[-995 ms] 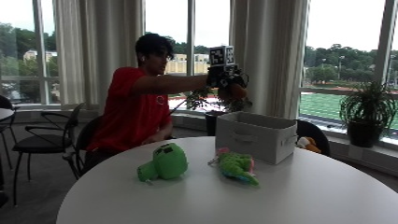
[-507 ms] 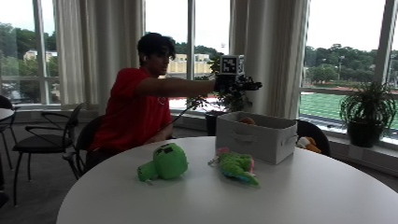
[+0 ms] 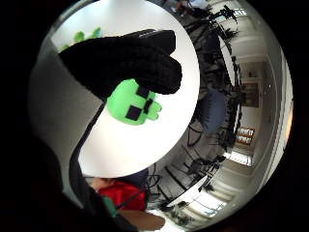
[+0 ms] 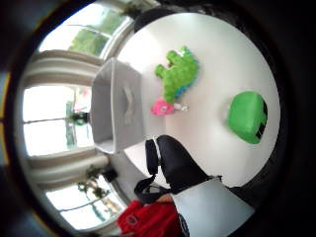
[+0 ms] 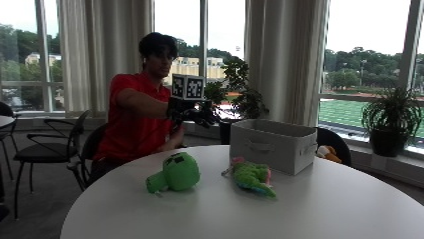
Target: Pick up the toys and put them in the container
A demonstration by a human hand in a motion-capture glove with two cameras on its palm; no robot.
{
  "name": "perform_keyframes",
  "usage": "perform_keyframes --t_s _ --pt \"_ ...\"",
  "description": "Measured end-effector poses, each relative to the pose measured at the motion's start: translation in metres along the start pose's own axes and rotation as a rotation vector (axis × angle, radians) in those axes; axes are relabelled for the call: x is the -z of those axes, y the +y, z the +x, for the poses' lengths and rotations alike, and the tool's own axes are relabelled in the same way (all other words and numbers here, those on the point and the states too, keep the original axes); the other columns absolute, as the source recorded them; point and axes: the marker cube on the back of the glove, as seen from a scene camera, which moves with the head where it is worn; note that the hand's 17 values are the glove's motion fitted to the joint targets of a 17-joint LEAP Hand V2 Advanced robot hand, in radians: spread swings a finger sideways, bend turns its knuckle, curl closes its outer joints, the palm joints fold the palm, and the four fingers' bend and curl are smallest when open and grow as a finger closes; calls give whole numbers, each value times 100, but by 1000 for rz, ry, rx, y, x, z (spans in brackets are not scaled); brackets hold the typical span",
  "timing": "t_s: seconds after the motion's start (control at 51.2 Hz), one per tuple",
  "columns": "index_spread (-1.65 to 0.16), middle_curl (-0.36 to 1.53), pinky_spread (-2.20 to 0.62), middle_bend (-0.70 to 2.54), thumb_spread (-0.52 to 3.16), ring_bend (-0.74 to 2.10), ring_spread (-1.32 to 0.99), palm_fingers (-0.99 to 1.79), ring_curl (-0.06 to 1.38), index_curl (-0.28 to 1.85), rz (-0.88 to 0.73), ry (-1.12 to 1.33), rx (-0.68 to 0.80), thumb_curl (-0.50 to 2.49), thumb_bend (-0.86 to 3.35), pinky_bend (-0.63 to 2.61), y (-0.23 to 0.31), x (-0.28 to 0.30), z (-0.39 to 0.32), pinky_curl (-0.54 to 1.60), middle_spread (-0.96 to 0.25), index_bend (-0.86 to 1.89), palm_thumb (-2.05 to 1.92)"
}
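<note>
We see 2 soft toys on the table — a green block-headed toy and a green dinosaur beside the container. Our gloved right hand hovers empty, fingers relaxed. Both look light and squashy — grasp around the body.

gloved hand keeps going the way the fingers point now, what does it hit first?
Probably nothing soon: the hand hangs above the table, fingers aimed roughly over the box. Depth is unclear; if lower than it looks, the box comes first.

Gloved right hand drawn back from above the container, lower now (fingers spread, nothing held)
</note>
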Motion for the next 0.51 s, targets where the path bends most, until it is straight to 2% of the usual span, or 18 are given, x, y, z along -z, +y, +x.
perform_keyframes --t_s 0.195,0.507 --pt "-39 30 10 15 110 15 -6 -19 30 39 -64 44 -96 45 -5 134 5 -44 71 35 -12 13 -4" --pt "-39 25 10 11 105 27 -6 -15 31 32 -137 22 -121 37 -4 132 2 -94 97 34 -10 12 -2"
